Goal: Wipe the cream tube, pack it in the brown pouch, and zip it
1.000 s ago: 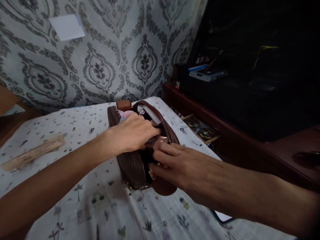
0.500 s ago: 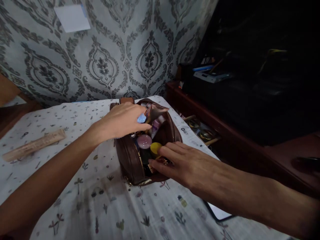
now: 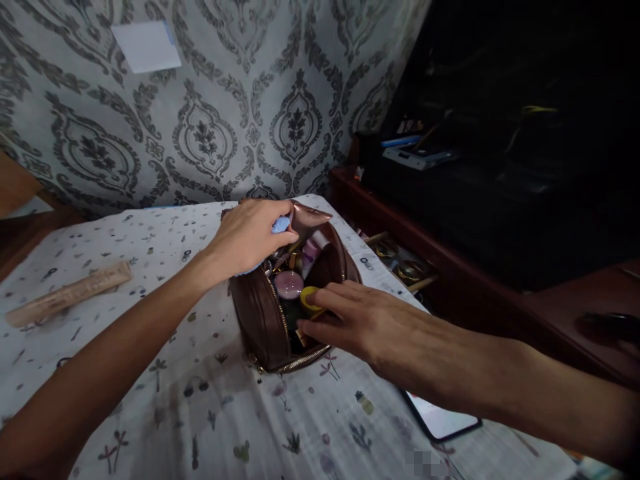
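Observation:
A brown zip pouch (image 3: 260, 320) lies open on a patterned white cloth (image 3: 200, 413). Inside it I see a round pink lid (image 3: 289, 284), a yellow cap (image 3: 309, 298) and several tubes. My left hand (image 3: 250, 235) is over the pouch's far end, fingers closed on a light blue item (image 3: 281, 225) and touching a shiny pink-brown packet (image 3: 307, 215). My right hand (image 3: 353, 319) rests on the pouch's right rim, its fingers stretched out and reaching in beside the yellow cap.
A beige tube (image 3: 65, 295) lies on the cloth at the left. A phone (image 3: 443, 421) sits near the cloth's right edge under my forearm. A dark wooden shelf (image 3: 425, 233) with small tins (image 3: 407, 268) stands to the right; patterned wallpaper with a white note (image 3: 146, 45) is behind.
The pouch has been pulled open and its contents now show. My left hand rose with the blue item and the packet. My right hand shifted from the flap to the rim.

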A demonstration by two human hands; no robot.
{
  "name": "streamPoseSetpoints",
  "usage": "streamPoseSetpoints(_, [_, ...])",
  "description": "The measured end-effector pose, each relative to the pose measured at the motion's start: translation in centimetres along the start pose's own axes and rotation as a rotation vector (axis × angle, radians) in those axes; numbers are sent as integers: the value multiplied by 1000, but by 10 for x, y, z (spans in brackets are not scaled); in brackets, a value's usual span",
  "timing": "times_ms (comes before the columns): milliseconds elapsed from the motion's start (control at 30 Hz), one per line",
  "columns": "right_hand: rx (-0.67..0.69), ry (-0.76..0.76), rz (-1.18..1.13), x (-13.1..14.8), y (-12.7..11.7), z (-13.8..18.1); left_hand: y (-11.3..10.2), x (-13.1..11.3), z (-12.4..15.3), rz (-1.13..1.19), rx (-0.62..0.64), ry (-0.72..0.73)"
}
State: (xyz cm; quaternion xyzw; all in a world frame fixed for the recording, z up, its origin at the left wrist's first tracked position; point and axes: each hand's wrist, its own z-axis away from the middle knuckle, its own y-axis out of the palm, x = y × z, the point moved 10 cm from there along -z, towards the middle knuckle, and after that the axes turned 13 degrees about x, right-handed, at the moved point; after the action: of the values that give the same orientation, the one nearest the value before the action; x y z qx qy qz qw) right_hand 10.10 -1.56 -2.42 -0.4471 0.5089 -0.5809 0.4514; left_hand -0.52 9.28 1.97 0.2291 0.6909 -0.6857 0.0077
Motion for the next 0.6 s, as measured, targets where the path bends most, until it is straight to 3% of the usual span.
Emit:
streamPoseSetpoints(167, [27,1,-94,-1,-1,0,-17,10,6,202,-65,68])
streamPoseSetpoints(300, [-2,20,-136,-5,-2,-1,-8,32,3,335,-27,8])
streamPoseSetpoints(467, [-146,228,-105,-27,-16,-10,1,29,-2,241,51,-33])
streamPoseSetpoints(600, [-34,411,58,-40,-13,-33,6,23,-6,131,159,-110])
